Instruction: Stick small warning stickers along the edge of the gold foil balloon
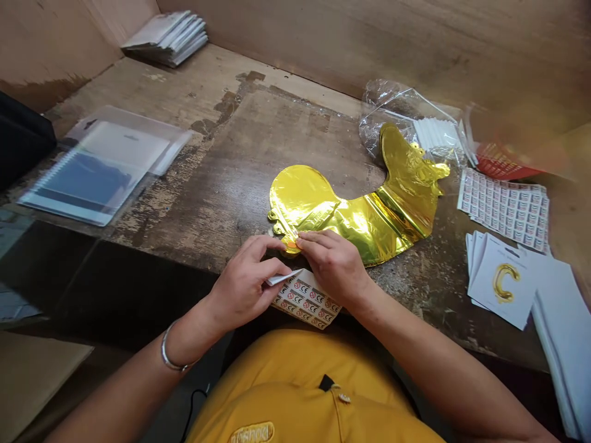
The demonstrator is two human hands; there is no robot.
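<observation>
A gold foil balloon (351, 215), flat and curved like a letter C, lies on the worn wooden table. My left hand (249, 277) pinches a sheet of small printed stickers (307, 300) between thumb and finger; the sheet hangs over the table's front edge, and its top corner is folded to show the white back. My right hand (335, 261) is at the balloon's lower left end, fingertips pressed together on the foil near its tabs. Whether a loose sticker is under those fingertips is hidden.
Clear plastic sleeves (106, 163) lie at the left, and a stack of white packets (168, 37) stands in the back corner. At the right are a plastic bag with white straws (436, 132), more sticker sheets (505, 206) and cards with a gold C (503, 280).
</observation>
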